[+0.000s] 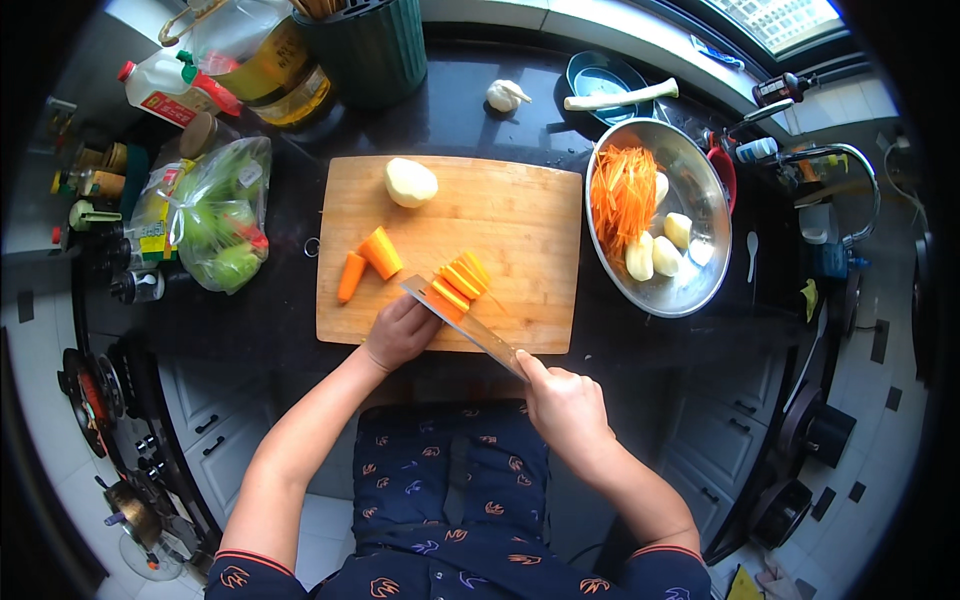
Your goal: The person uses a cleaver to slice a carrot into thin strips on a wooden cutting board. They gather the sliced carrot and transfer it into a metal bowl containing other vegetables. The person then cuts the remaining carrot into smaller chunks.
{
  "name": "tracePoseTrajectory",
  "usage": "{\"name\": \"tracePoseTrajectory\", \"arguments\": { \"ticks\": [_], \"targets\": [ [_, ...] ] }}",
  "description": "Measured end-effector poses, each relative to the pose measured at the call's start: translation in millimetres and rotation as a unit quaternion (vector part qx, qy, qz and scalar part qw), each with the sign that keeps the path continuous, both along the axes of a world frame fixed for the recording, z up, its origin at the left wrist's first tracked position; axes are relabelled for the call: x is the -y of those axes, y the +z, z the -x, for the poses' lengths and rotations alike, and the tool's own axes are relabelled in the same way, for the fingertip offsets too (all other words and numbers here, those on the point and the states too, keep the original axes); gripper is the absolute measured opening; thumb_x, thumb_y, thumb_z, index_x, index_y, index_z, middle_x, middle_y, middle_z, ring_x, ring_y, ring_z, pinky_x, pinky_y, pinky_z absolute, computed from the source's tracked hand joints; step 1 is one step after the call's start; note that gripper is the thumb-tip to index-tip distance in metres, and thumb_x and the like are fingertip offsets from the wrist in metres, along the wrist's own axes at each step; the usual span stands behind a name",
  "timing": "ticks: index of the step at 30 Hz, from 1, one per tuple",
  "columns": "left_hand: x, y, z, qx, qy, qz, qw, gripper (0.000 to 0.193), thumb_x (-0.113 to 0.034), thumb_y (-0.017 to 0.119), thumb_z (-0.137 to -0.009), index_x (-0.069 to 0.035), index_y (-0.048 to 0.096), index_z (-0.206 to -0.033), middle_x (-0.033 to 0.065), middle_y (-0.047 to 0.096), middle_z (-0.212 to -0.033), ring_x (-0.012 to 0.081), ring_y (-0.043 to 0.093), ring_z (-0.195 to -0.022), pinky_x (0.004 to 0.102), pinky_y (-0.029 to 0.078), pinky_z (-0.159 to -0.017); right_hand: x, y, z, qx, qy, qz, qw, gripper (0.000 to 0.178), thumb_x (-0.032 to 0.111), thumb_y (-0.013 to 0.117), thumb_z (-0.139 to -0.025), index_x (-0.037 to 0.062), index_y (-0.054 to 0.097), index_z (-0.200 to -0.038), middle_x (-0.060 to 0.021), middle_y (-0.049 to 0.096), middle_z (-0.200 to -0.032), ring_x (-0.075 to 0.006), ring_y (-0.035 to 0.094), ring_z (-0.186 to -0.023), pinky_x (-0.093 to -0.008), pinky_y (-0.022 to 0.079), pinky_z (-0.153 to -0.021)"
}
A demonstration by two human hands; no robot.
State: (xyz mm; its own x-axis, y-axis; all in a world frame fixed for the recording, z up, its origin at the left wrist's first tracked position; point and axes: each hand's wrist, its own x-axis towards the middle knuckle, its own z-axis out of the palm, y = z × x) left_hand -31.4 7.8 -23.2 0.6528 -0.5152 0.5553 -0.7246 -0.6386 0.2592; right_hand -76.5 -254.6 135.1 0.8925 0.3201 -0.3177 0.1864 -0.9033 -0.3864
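Note:
My right hand (565,405) grips the handle of a kitchen knife (482,336), its blade angled up and left across the near part of a wooden cutting board (535,215). Against the blade's left side, the curled fingers of my left hand (402,328) press on a carrot piece, mostly hidden beneath them. Cut carrot slices (466,274) lie just beyond the blade in a loose row. Two larger carrot chunks (380,254) rest further left on the board. A peeled potato (411,183) sits near its far edge.
Right of the board stands a metal bowl (705,285) with shredded carrot (620,195) and several peeled potatoes (667,256). Behind are a garlic bulb (507,96) and a pale stalk (622,95) across a plate (598,72). A bag of green vegetables (225,215) lies left, near bottles.

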Motion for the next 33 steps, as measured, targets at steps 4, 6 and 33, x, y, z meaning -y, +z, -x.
{"name": "tracePoseTrajectory", "arguments": {
  "ticks": [4, 6, 33],
  "targets": [
    [-1, -2, 0, -0.002, -0.002, 0.003, 1.000, 0.017, -0.008, 0.075, -0.082, -0.004, 0.074, -0.098, 0.0090, 0.068, -0.110, 0.0289, 0.066, -0.106, 0.0385, 0.060, -0.081, 0, 4, -2, -0.011, 0.000, 0.010, 1.000, 0.034, 0.006, 0.067, -0.087, 0.0064, 0.066, -0.121, -0.0169, 0.068, -0.071, -0.0368, 0.070, -0.062, -0.0458, 0.057, -0.057],
    [-1, -2, -1, 0.000, -0.003, 0.008, 1.000, 0.018, -0.008, 0.075, -0.081, -0.004, 0.074, -0.098, 0.0089, 0.068, -0.110, 0.0285, 0.066, -0.106, 0.0384, 0.061, -0.079, -1, 5, -5, -0.021, 0.004, 0.020, 1.000, 0.032, 0.006, 0.067, -0.087, 0.0061, 0.066, -0.120, -0.0172, 0.068, -0.071, -0.0370, 0.070, -0.062, -0.0461, 0.058, -0.058],
    [0, -6, 1, 0.006, 0.004, 0.001, 1.000, 0.015, -0.009, 0.069, -0.081, -0.008, 0.072, -0.096, 0.0056, 0.066, -0.112, 0.0260, 0.067, -0.109, 0.0345, 0.060, -0.083, -46, -72, -42, 0.003, 0.011, 0.017, 1.000, 0.011, 0.009, 0.059, -0.093, 0.0070, 0.061, -0.103, -0.0211, 0.067, -0.069, -0.0421, 0.069, -0.065, -0.0523, 0.056, -0.062]
  ]
}}
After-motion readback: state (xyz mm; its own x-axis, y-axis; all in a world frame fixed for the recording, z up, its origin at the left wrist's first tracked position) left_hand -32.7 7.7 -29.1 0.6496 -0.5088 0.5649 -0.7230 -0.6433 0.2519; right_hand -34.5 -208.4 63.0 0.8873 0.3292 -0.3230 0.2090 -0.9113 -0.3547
